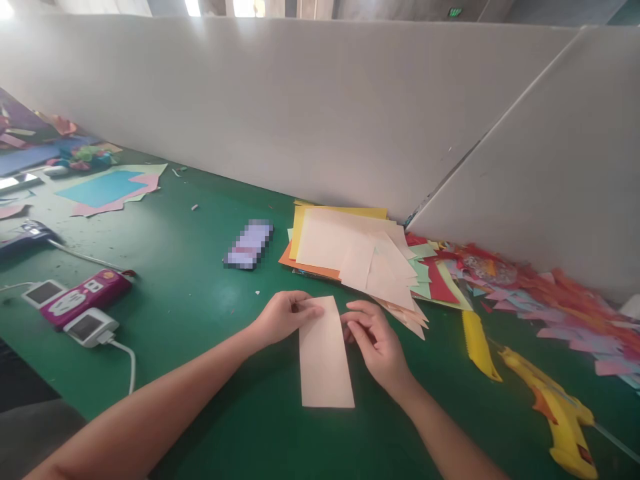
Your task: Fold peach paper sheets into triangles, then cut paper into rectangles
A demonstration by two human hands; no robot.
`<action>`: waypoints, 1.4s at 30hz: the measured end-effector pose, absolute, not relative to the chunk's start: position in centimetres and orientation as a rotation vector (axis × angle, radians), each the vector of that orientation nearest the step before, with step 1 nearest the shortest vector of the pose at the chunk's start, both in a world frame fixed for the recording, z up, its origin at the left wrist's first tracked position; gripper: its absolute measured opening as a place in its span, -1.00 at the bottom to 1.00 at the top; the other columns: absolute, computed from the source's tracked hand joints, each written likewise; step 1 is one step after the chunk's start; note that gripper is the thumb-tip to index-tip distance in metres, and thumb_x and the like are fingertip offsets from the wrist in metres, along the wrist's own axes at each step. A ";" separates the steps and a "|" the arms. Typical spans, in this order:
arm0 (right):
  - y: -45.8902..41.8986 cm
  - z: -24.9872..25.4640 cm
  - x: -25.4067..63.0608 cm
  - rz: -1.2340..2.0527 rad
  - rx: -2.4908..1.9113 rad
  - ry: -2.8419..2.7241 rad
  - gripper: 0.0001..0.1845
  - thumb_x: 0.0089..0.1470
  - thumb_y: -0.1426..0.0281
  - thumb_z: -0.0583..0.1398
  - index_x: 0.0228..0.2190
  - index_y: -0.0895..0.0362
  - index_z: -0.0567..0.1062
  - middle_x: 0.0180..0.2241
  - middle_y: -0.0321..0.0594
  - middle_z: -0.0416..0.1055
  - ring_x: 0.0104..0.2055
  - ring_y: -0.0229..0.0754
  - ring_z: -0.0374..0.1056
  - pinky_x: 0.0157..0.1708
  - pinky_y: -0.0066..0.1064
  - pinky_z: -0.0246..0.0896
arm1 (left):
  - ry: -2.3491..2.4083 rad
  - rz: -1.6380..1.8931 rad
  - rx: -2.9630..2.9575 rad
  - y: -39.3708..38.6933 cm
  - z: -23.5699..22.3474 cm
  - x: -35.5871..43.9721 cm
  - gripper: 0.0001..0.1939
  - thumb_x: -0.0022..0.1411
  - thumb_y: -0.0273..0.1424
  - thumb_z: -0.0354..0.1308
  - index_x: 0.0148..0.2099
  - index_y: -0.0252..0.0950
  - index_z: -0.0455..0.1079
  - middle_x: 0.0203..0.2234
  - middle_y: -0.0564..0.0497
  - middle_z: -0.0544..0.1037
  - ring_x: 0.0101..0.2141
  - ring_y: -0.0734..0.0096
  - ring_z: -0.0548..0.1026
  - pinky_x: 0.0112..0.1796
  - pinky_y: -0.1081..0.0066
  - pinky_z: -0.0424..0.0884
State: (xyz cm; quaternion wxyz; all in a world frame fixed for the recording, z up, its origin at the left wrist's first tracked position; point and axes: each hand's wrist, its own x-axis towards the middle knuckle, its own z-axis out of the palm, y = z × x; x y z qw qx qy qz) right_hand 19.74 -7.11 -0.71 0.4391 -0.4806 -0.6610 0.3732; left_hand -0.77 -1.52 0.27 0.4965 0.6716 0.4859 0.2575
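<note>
Left hand [284, 317] pinching paper [327, 363] near its top, right hand [376, 341] loosely open alongside, contact unclear, green table [225, 427] around, paper pale, oblong

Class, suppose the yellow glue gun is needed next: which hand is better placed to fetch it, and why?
Probably the right hand: it is nearer the glue gun, while the left hand pinches the pale paper.
</note>
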 end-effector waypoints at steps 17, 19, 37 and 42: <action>-6.9 -0.1 19.9 1.148 -1.297 -1.533 -0.77 0.03 0.19 0.22 -0.47 0.10 0.42 -0.39 -0.26 0.41 -0.35 -0.21 0.33 -0.34 -0.42 0.28 | 0.761 0.780 1.435 -2.0 0.6 -0.4 -0.68 0.17 -0.28 0.15 -0.06 -0.27 0.22 -0.23 -0.05 0.42 -0.36 0.46 0.41 -0.43 0.52 0.30; -6.8 -0.2 19.9 1.168 -1.326 -1.457 -0.74 -0.01 0.17 0.23 -0.48 0.10 0.38 -0.43 -0.28 0.38 -0.39 -0.22 0.31 -0.37 -0.43 0.27 | 0.778 0.718 1.456 -2.3 1.2 -0.3 -0.69 0.18 -0.23 0.14 -0.10 -0.31 0.29 -0.27 -0.06 0.45 -0.38 0.45 0.41 -0.43 0.51 0.30; -6.8 -0.1 19.8 1.224 -1.289 -1.342 -0.57 -0.04 0.10 0.23 -0.19 0.10 0.39 -0.35 -0.21 0.40 -0.34 -0.18 0.35 -0.39 -0.41 0.29 | 0.902 0.849 1.244 -2.4 0.6 0.3 -0.70 0.04 -0.26 0.28 -0.23 -0.34 0.35 -0.46 0.06 0.45 -0.44 0.51 0.42 -0.41 0.50 0.35; -6.9 0.2 19.6 1.273 -1.304 -1.389 -0.67 -0.02 0.12 0.22 -0.33 0.12 0.42 -0.37 -0.22 0.43 -0.33 -0.17 0.35 -0.37 -0.41 0.29 | 0.872 0.861 1.199 -2.6 0.8 0.5 -0.70 0.04 -0.28 0.29 -0.28 -0.33 0.31 -0.46 0.08 0.42 -0.44 0.55 0.41 -0.41 0.52 0.37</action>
